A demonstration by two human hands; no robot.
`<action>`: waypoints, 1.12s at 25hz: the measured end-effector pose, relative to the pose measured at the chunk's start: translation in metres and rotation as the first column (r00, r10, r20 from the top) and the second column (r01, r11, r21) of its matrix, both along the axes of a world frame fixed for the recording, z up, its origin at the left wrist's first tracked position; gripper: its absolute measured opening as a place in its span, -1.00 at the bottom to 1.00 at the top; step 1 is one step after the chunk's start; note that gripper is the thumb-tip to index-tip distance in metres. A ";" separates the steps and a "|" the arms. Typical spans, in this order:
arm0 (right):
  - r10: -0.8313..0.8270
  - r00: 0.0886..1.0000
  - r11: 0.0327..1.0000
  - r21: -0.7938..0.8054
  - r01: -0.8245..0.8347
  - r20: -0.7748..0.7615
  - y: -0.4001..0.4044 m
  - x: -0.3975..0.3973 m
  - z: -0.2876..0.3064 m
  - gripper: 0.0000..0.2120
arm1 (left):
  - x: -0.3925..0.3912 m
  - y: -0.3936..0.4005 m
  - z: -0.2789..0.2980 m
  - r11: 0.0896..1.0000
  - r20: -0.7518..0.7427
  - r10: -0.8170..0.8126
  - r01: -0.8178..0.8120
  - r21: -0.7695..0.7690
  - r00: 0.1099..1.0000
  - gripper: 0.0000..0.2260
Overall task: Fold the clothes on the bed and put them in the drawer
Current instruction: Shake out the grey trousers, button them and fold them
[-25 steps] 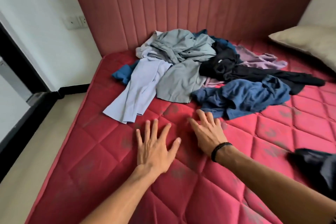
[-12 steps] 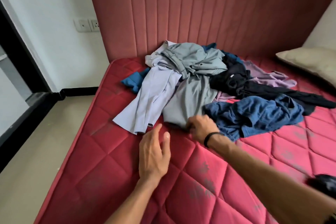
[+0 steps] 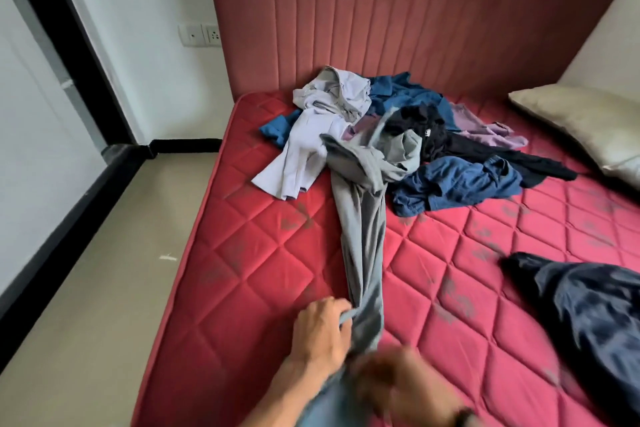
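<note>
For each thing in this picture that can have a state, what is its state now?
grey garment: unfolded, stretched from the pile toward the hands
left hand: closed on the grey garment
right hand: blurred, at the garment's near end; grip unclear
pile of clothes: unfolded, tangled
blue shirt: crumpled
pillow: lying flat by the headboard

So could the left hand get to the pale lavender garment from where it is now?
Probably not straight away: the left hand is gripping the grey garment, and the pale lavender garment lies farther up the mattress.

Bare forearms, dark wristband (image 3: 462,415)
</note>
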State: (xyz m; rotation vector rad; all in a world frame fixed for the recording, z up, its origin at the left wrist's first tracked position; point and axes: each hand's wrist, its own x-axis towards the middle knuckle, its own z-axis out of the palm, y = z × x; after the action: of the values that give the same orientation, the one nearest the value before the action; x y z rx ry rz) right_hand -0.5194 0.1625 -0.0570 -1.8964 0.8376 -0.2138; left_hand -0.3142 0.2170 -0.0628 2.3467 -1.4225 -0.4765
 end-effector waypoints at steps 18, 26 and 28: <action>0.197 0.785 0.929 -0.145 -0.341 -0.588 0.054 -0.044 0.049 -0.90 | 0.055 0.116 0.053 0.961 0.093 -0.273 0.269 0.056 0.957 -0.36; -0.109 0.868 0.818 -0.453 0.355 0.484 0.138 0.030 0.171 -0.48 | 0.027 0.103 0.207 0.989 -0.738 0.029 -0.127 -0.077 0.674 -0.79; -0.067 0.904 0.815 -0.500 0.294 0.423 0.158 0.053 0.185 -0.17 | 0.022 0.098 0.254 0.957 -0.787 0.005 -0.232 -0.175 0.616 -0.83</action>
State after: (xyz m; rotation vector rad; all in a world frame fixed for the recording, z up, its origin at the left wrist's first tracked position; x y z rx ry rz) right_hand -0.4667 0.3206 0.1276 -2.1914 0.7282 -1.0234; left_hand -0.2920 0.3152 0.1912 1.6357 -0.8174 -1.0449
